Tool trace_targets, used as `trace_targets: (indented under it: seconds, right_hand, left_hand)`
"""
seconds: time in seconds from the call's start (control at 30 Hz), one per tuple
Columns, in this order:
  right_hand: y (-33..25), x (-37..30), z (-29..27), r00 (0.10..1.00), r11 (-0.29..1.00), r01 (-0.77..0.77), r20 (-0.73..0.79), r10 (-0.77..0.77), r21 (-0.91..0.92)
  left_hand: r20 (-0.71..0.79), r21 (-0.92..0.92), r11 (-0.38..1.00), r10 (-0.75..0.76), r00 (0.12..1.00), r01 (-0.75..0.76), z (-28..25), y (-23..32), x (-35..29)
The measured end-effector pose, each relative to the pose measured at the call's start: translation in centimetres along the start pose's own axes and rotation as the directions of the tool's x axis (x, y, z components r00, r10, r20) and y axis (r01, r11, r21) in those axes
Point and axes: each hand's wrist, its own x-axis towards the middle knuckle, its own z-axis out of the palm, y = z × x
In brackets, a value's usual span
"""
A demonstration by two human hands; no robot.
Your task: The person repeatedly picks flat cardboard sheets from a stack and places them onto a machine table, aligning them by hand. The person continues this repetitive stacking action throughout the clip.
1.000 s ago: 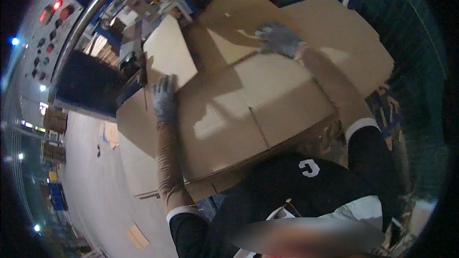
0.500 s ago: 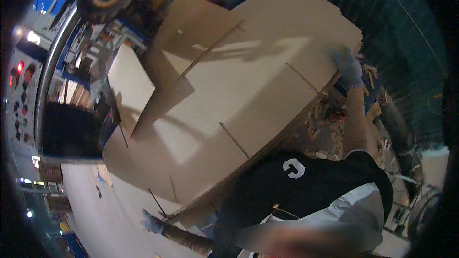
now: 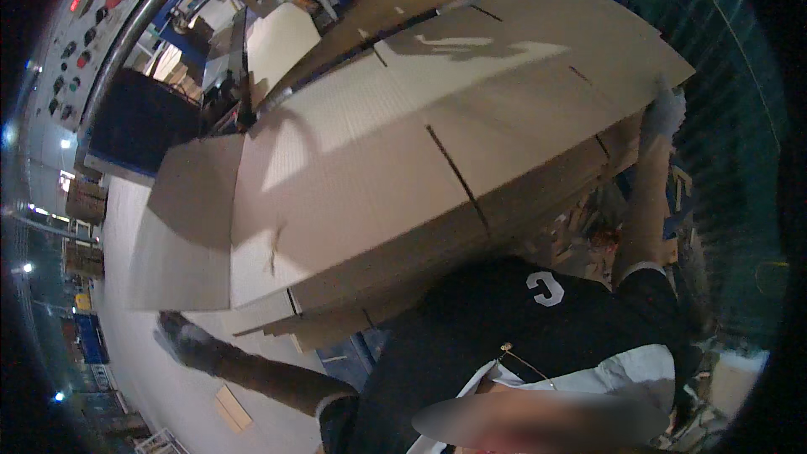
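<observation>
A large brown cardboard sheet with dark slots lies slantwise in front of me, lit in patches. More cardboard layers show under its near edge. At the sheet's far right end, my right hand, in a light glove, is closed over the edge; motion smears its fingertips. A flap at the sheet's left end is bent along a crease. Just below this flap's lower edge is my gloved left hand, fingers stretched out. Whether its fingertips touch the cardboard, I cannot tell.
A control panel with red lights and a curved metal rail stand at the left. Machine parts and another board lie beyond the sheet. Cardboard scraps litter the floor at right, near a dark green curtain.
The view has shifted. The large sheet lies flatter and farther toward the machine, its left flap now bent at a crease. My left hand has moved left to that flap; the right stays at the right edge.
</observation>
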Motion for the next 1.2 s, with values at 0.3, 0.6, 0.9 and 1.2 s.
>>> trace_targets:
  seconds: [0.3,0.6,0.9,1.2]
  right_hand:
    - [-13.5,-11.8,-9.7,0.979,0.960,0.205,0.033,-0.202,-0.189]
    - [-11.2,-20.1,-3.2,-0.188,0.292,0.839,0.748,-0.636,0.459]
    - [-11.0,-16.4,4.3,-0.249,0.245,0.862,0.792,-0.558,0.444]
    - [-14.1,-12.4,15.1,-0.161,0.320,0.806,0.704,-0.692,0.498]
  left_hand:
    - [0.030,0.107,0.952,-0.291,0.956,0.286,9.0,3.1,-10.5]
    - [0.932,0.362,0.624,-0.259,0.254,-0.692,19.4,2.8,-19.2]
    - [0.930,0.333,0.528,-0.318,0.181,-0.781,22.0,0.1,-15.7]
    - [0.943,0.308,0.518,-0.057,0.327,-0.798,29.0,-10.4,-10.0]
